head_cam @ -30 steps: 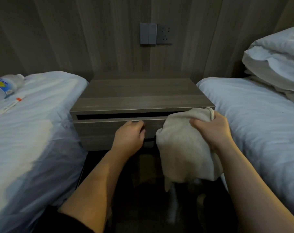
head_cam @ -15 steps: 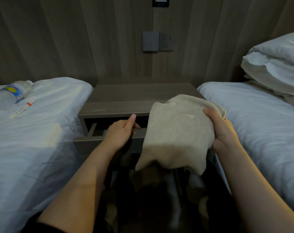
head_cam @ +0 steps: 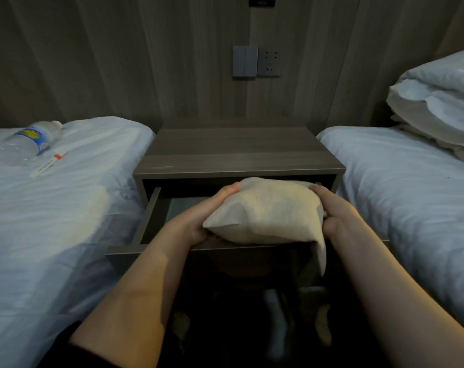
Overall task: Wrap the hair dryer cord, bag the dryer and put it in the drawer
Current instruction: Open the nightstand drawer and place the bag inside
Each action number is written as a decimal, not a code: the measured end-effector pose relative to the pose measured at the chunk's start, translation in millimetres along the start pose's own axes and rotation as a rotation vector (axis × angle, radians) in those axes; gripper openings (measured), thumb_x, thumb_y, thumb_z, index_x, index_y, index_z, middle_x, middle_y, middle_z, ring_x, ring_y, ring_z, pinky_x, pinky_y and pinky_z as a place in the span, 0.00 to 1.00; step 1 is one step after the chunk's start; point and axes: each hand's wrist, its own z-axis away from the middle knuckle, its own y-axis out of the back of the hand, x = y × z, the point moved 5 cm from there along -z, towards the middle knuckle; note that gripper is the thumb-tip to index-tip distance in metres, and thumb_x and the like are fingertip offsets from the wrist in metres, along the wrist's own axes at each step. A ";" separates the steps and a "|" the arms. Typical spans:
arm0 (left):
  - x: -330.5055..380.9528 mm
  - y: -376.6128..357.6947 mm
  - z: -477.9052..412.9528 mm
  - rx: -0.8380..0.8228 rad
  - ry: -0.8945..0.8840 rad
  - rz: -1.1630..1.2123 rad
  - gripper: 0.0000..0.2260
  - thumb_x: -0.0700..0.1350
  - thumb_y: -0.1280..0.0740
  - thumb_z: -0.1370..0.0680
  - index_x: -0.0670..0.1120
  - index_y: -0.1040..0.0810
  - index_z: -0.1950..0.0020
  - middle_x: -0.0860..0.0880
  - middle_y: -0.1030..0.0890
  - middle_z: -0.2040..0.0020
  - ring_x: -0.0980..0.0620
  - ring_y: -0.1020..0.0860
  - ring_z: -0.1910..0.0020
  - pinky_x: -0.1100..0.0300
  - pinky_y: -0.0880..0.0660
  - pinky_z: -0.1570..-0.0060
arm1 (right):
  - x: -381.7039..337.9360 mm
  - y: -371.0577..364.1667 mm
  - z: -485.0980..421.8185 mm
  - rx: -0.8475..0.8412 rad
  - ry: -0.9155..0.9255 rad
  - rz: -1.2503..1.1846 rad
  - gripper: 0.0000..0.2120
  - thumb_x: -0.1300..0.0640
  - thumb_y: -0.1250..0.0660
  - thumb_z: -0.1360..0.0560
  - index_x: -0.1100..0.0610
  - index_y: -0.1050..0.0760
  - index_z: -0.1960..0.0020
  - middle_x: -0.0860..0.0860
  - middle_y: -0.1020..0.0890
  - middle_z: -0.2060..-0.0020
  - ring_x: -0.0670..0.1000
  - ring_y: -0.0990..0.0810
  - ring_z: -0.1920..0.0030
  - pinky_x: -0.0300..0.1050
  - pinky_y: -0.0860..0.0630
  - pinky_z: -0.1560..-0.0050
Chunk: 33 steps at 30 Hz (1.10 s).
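Observation:
A beige cloth bag [head_cam: 265, 211], bulging with something hidden inside, is held over the open drawer [head_cam: 151, 211] of the wooden nightstand [head_cam: 236, 150]. My left hand [head_cam: 201, 216] grips the bag's left side from below. On the bag's right end is my right hand [head_cam: 334, 211], closed around it. One corner of the bag hangs down over the drawer's front edge. The dryer itself and its cord are not visible.
White beds flank the nightstand on both sides. A plastic water bottle [head_cam: 29, 142] and a small white tube [head_cam: 49, 164] lie on the left bed. Pillows [head_cam: 438, 99] are stacked at the right. A wall switch and socket [head_cam: 256, 61] sit above the nightstand.
My left hand pulled the drawer out, then let go of it and took hold of the bag's left side. The bag turned flat and came down over the open drawer.

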 end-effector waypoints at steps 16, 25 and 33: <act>-8.0 6.6 -13.7 0.232 0.100 -0.438 0.25 0.50 0.35 0.24 0.44 0.36 0.29 0.41 0.25 0.36 0.46 0.25 0.45 0.54 0.29 0.45 | 24.4 -38.7 4.3 -0.264 0.154 1.338 0.29 0.60 0.32 0.29 0.57 0.36 0.30 0.58 0.24 0.40 0.56 0.22 0.43 0.50 0.26 0.43; -4.0 2.2 -23.3 0.294 0.119 -0.769 0.30 0.47 0.35 0.23 0.47 0.44 0.25 0.42 0.30 0.32 0.43 0.28 0.37 0.55 0.31 0.46 | 25.3 -44.0 -5.4 -0.132 0.378 1.443 0.22 0.67 0.34 0.29 0.55 0.26 0.37 0.56 0.24 0.40 0.56 0.25 0.41 0.50 0.27 0.40; 18.9 -8.4 -2.1 0.185 -0.305 -0.980 0.17 0.55 0.35 0.24 0.52 0.26 0.36 0.51 0.27 0.36 0.52 0.29 0.37 0.55 0.30 0.40 | 9.4 -47.0 28.6 -0.255 0.824 1.321 0.10 0.53 0.36 0.25 0.50 0.23 0.45 0.43 0.21 0.51 0.41 0.23 0.54 0.37 0.25 0.54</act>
